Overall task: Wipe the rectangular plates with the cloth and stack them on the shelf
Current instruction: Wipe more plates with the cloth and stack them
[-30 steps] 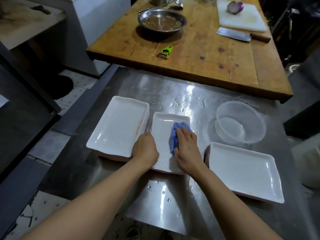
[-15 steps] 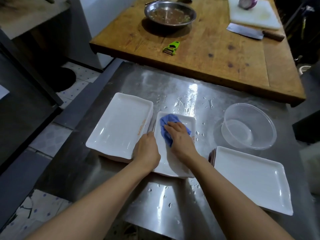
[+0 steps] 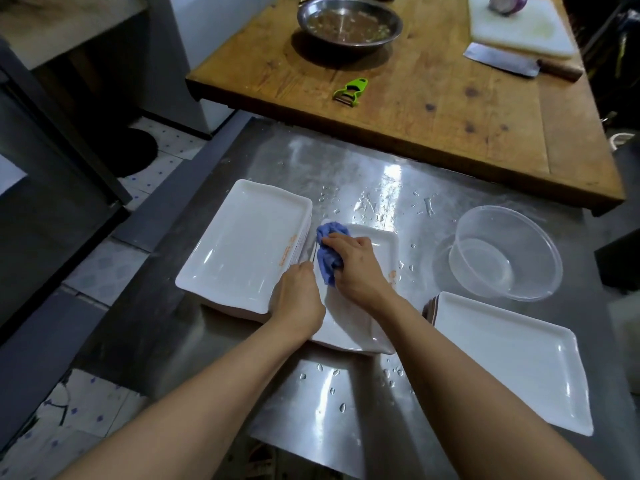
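A small white rectangular plate (image 3: 360,327) lies on the wet steel table (image 3: 346,174) in front of me. My right hand (image 3: 358,268) presses a crumpled blue cloth (image 3: 329,252) onto the plate's far left part. My left hand (image 3: 298,301) grips the plate's left edge. A stack of larger white rectangular plates (image 3: 242,244) with an orange smear on its right rim sits just left of it. Another stack of white plates (image 3: 509,362) lies at the right. No shelf is in view.
A clear plastic bowl (image 3: 505,252) holding a little water stands right of the small plate. Behind the steel table is a wooden table (image 3: 433,98) with a metal bowl (image 3: 349,24), a green peeler (image 3: 350,91), a cleaver (image 3: 519,64) and a white cutting board (image 3: 519,26). Tiled floor drops off to the left.
My right hand has slid the blue cloth from the plate's middle toward its far left corner. My left hand stays on the plate's left edge.
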Action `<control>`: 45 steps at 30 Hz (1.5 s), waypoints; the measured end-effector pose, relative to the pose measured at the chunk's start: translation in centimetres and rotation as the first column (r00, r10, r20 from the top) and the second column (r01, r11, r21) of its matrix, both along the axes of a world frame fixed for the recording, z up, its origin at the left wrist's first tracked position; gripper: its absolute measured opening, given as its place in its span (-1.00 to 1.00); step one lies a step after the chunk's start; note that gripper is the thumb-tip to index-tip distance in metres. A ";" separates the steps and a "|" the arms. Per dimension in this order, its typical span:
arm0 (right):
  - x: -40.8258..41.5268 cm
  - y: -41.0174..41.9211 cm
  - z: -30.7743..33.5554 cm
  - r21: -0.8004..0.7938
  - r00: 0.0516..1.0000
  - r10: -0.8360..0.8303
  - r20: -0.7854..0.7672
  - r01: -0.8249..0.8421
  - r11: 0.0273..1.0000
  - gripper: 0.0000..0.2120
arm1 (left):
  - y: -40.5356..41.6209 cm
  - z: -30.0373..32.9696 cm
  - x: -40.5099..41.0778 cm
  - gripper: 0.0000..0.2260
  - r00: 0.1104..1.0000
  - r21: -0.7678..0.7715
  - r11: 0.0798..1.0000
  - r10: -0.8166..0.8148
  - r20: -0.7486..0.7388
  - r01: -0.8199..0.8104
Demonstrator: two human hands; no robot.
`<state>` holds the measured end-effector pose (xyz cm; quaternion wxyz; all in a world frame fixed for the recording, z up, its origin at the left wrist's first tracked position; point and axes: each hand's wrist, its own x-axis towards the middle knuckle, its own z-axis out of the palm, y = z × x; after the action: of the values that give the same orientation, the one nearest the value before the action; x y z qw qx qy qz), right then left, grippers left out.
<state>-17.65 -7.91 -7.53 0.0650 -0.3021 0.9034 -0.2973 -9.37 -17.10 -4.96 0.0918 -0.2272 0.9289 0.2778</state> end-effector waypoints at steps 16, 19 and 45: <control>9.4 4.4 1.4 0.163 0.970 0.208 0.122 -0.226 0.960 -0.74 | -0.4 0.3 -0.9 -0.82 1.000 -0.013 1.000 -0.006 0.010 0.006; 9.7 5.7 1.9 0.235 0.980 0.177 0.086 -0.192 0.953 -0.72 | 0.0 0.1 -0.7 -0.87 1.000 -0.050 0.999 -0.002 0.008 0.002; -0.2 5.9 1.3 0.426 0.973 -0.161 -0.165 0.218 0.878 -0.64 | 3.1 0.7 -3.3 -0.63 0.996 0.165 0.985 0.026 0.090 -0.041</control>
<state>-17.85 -2.03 -6.26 0.0460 -0.2074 0.9746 -0.0704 -12.64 -14.01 -4.21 0.1463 -0.2463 0.8934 0.3460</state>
